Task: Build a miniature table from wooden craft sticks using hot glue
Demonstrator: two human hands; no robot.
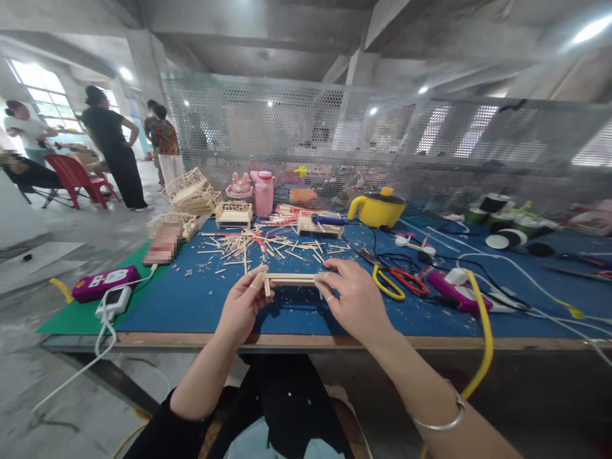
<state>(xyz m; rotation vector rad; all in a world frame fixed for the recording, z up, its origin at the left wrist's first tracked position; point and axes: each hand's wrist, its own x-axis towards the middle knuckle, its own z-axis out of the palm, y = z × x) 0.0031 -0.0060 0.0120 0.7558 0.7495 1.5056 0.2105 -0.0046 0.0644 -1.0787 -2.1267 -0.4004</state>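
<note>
Between my two hands, just above the blue table mat, is a small frame of wooden sticks [292, 279]. My left hand [243, 303] pinches its left end, where a short leg points down. At the other end, my right hand [356, 296] grips it between thumb and fingers. Loose wooden sticks [248, 245] lie scattered behind the frame. Beyond them stand a small stick-built bench [234, 213] and another stick piece [319, 224], with a blue glue gun [329, 220] resting at it.
Scissors with yellow and red handles [399, 284] lie right of my right hand, among cables. A yellow electric pot [380, 210] and a pink bottle [264, 193] stand at the back. At left are a phone [163, 242] and a purple power strip [105, 284]. People stand far left.
</note>
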